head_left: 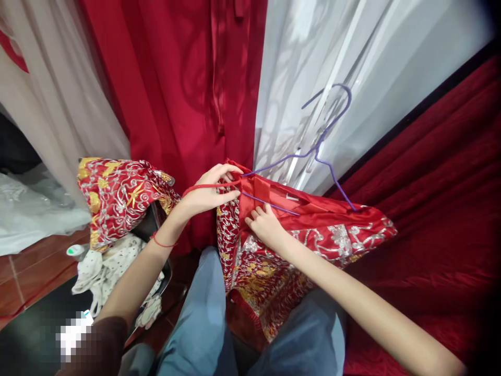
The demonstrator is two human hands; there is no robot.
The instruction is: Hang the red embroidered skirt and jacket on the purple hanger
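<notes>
A red garment with gold and silver embroidery (305, 245) lies over my lap, with a purple wire hanger (324, 138) pushed inside its neck. My left hand (209, 190) pinches a thin red loop or strap at the garment's left shoulder, by the hanger's end. My right hand (266, 224) presses on the garment's collar area just below the hanger's lower wire, fingers curled into the fabric.
A second embroidered red piece (117, 196) is draped over a dark chair at left, above white spotted cloth (102, 266). Red curtain (176, 94) and white curtain (352, 62) hang ahead. Red velvet surface (438, 209) is on the right. Tiled floor at lower left.
</notes>
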